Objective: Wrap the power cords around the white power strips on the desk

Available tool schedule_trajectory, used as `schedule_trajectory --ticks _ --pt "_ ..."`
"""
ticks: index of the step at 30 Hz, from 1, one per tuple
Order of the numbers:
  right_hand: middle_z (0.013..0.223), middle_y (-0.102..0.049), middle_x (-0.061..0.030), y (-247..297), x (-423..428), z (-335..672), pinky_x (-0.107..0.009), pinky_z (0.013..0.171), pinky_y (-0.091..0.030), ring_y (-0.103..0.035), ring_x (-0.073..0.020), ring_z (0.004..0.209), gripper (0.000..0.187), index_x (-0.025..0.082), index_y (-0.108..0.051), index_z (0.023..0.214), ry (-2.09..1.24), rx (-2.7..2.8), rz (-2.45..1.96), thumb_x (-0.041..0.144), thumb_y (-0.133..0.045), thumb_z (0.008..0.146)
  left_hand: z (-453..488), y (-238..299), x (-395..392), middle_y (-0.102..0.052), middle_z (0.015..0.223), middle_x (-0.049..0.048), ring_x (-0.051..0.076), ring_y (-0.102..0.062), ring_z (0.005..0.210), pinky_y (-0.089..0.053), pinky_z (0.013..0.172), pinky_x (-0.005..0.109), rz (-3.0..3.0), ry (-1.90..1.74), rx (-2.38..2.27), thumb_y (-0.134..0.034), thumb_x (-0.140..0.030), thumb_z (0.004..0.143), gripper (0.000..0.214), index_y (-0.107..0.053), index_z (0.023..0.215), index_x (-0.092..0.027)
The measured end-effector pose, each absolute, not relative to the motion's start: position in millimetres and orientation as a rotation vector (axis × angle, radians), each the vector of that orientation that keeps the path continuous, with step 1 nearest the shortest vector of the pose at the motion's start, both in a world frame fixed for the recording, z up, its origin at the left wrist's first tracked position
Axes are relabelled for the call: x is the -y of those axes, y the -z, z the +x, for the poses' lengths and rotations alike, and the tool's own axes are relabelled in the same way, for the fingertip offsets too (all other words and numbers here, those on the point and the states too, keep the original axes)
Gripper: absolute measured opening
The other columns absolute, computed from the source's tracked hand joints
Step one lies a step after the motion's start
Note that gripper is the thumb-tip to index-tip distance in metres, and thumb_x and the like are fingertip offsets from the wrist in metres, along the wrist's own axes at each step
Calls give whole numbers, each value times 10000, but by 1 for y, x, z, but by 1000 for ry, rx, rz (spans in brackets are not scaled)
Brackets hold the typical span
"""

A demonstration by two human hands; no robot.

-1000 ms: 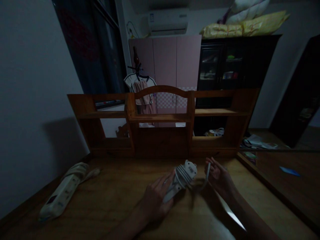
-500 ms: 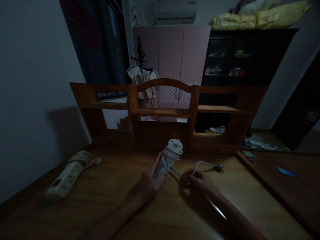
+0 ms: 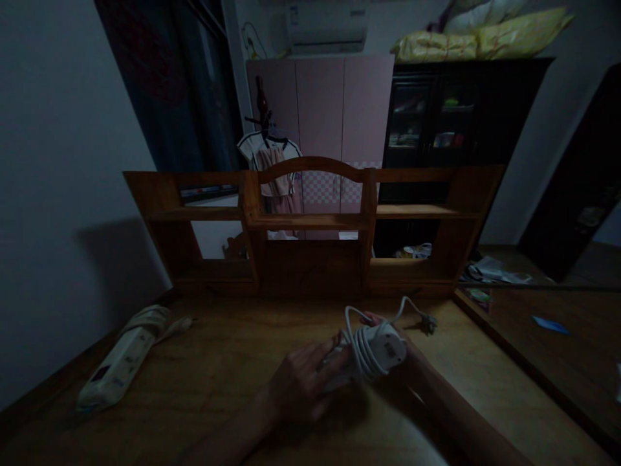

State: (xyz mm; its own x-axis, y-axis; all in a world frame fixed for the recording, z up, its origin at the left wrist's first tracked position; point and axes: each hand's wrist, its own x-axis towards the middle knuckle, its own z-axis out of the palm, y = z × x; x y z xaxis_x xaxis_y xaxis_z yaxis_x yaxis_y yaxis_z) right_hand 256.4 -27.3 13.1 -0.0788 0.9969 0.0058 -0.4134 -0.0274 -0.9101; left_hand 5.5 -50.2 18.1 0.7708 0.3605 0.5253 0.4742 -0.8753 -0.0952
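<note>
A white power strip point(image 3: 391, 346), its end facing up and to the right, is tilted above the wooden table in the head view. Several loops of its cord point(image 3: 365, 353) are wound around it near that end. My left hand point(image 3: 303, 375) is closed around the strip's lower part. Behind the end is my right hand point(image 3: 410, 356), mostly hidden, with its fingertips at the cord. From there the cord arches up and over to a plug point(image 3: 428, 323) hanging at the right.
Another white power strip point(image 3: 119, 369), cord wound at its far end, lies on the table point(image 3: 218, 362) at the left. A wooden shelf unit point(image 3: 310, 220) stands along the back. At the right, a raised wooden edge point(image 3: 514, 353) borders the table, with a blue card point(image 3: 550, 324) beyond it.
The held strip has swung to the right and lower, its end tipping right. My right hand has moved from beside it to behind it, bringing the cord around.
</note>
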Motion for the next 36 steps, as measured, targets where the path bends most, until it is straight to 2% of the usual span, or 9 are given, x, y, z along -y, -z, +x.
schedule_trajectory --ticks 5,13,16,18,24,28,30,33,36 --pt "763 -674 -20 -20 26 263 -252 565 -443 -598 -163 621 445 201 -643 1096 -1495 820 -856 367 -735 694 7 -18 50 -334 1457 144 308 -513 1177 -491 884 443 -2742 663 727 -523 -286 756 778 -197 1462 -251" --pt "1027 -668 -63 -31 27 268 -277 763 -470 -599 -199 904 320 182 -687 1009 -1388 881 -740 349 -711 737 7 -22 50 -318 1472 92 291 -457 1235 -458 950 432 -2783 714 890 -553 -225 711 819 -217 1456 -277" --pt "1048 -659 -48 -30 23 274 -281 838 -458 -567 -200 997 299 207 -689 1000 -1362 837 -676 315 -729 725 8 -22 49 -339 1466 63 268 -440 1253 -426 995 414 -2803 841 1026 -555 -198 718 822 -206 1458 -280" --pt "1010 -660 -27 -26 20 277 -264 846 -455 -565 -171 969 288 227 -689 1004 -1380 786 -661 297 -734 728 9 -23 46 -359 1457 55 251 -421 1271 -394 1030 401 -2804 1000 1132 -548 -197 745 804 -193 1462 -271" --pt "817 -636 -1 -15 20 271 -240 753 -468 -553 -117 763 304 216 -698 947 -1472 690 -686 267 -801 666 6 -22 32 -409 1428 72 248 -424 1276 -354 1044 388 -2651 1641 1690 -600 -332 805 728 -254 1442 -270" --pt "857 -626 -13 -14 25 262 -246 757 -475 -563 -126 810 236 198 -681 903 -1559 695 -670 284 -779 707 1 -16 18 -424 1416 85 251 -403 1292 -337 1044 374 -2460 2138 1925 -654 -347 775 728 -319 1413 -242" --pt "870 -617 -8 -16 29 259 -198 662 -469 -559 -104 759 196 199 -665 881 -1623 692 -657 294 -757 736 -2 -14 14 -414 1420 83 245 -394 1296 -324 1052 366 -2345 2307 1976 -663 -358 772 726 -328 1405 -238" --pt "780 -567 30 -19 33 256 -126 420 -311 -412 -27 505 155 206 -637 871 -1721 696 -552 265 -734 765 -2 -15 12 -389 1432 71 236 -374 1307 -307 1064 355 -2198 2452 1977 -655 -366 784 702 -333 1396 -242" --pt "697 -507 52 -22 37 257 -130 378 -204 -245 -11 420 212 224 -621 966 -1769 734 -458 260 -719 781 -1 -19 15 -385 1434 54 235 -361 1314 -293 1075 355 -2150 2501 1913 -657 -358 784 695 -331 1391 -263"
